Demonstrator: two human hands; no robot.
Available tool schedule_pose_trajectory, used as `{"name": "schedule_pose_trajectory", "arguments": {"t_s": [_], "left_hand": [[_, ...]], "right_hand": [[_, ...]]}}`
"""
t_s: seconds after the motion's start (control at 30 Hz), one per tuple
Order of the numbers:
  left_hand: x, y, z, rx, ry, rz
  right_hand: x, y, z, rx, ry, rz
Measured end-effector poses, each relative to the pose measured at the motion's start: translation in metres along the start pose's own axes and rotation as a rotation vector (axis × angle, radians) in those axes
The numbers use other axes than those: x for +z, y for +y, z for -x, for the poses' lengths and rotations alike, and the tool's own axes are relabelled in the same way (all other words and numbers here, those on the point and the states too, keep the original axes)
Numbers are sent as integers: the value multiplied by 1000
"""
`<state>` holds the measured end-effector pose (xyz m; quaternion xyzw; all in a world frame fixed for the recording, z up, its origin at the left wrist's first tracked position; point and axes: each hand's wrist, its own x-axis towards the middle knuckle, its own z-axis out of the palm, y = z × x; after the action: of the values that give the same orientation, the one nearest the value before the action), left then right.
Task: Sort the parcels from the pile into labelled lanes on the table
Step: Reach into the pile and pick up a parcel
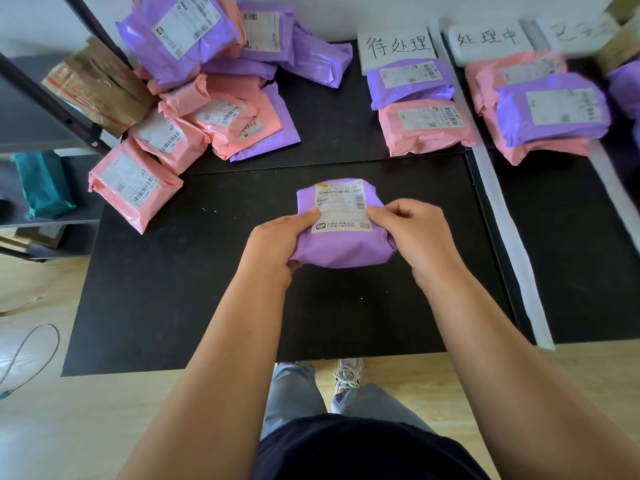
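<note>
Over table (173,289), left hand (273,247) and right hand (408,233) grip plump parcel (343,249) (purple plastic).

- A black table (156,306) is filling the middle of the view, its matte top showing a seam where two panels are meeting.
- A pale wooden floor (52,427) is running under and around the table, its boards catching soft, even light.
- A plain white wall (381,12) is rising just behind the table's far edge.
- A dark metal shelf unit (34,116) is standing at the left, just beside the table, with a slanted bar crossing in front of it.
- A taped cardboard box (100,84) is sitting on its upper shelf, and a teal bag (45,183) is lying on the shelf below.
- A thin grey cable (31,351) is looping across the floor at the lower left.
</note>
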<state>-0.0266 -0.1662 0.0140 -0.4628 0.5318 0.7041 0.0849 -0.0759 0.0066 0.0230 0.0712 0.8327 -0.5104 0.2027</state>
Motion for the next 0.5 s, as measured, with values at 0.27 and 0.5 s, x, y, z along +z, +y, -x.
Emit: {"name": "schedule_pose_trajectory", "arguments": {"t_s": [0.27,0.5], "left_hand": [[1,-1,-4,-39,-3,34],[-1,-6,-1,66,-47,-52]], "right_hand": [[-2,-1,0,26,49,-40],[-6,1,4,-87,46,28]]}}
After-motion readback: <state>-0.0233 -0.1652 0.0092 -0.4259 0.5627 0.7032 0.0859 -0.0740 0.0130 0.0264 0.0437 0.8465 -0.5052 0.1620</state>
